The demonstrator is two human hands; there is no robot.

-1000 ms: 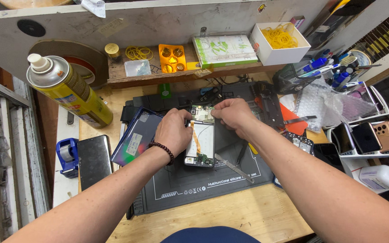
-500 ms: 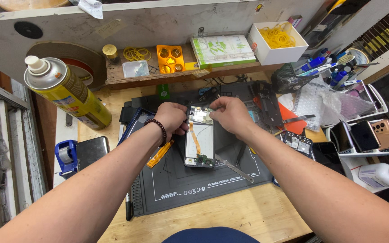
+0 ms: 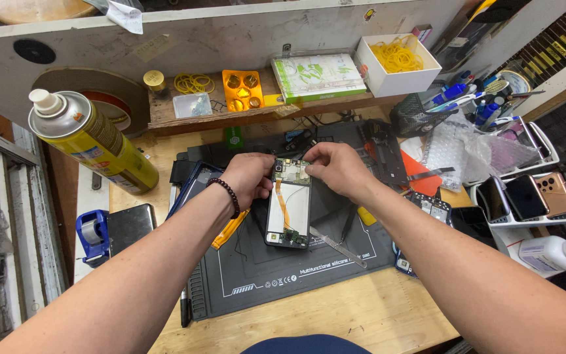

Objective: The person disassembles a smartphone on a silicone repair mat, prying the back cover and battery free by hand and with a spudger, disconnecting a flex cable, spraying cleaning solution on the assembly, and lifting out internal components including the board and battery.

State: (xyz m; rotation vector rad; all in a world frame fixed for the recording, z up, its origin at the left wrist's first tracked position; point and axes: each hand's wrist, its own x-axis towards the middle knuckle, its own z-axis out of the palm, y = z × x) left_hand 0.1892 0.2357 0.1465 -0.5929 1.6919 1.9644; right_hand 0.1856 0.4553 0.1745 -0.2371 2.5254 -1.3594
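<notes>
Phone (image 3: 288, 211), back off, lies on the mat (image 3: 257, 275) between my hands; left grip (image 3: 247, 180) steadies its top edge, right grip (image 3: 337, 167) pinches the board there. A slip could tear the orange flex. Yellow spray can (image 3: 93, 141) far left; green-white box (image 3: 318, 75) beyond.

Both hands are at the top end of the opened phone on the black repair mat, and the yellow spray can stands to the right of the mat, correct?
Not quite. The head view shows the yellow spray can to the left of the black repair mat, not the right. The rest holds: the left hand and right hand are both at the top end of the opened phone, which lies on the mat.
</notes>
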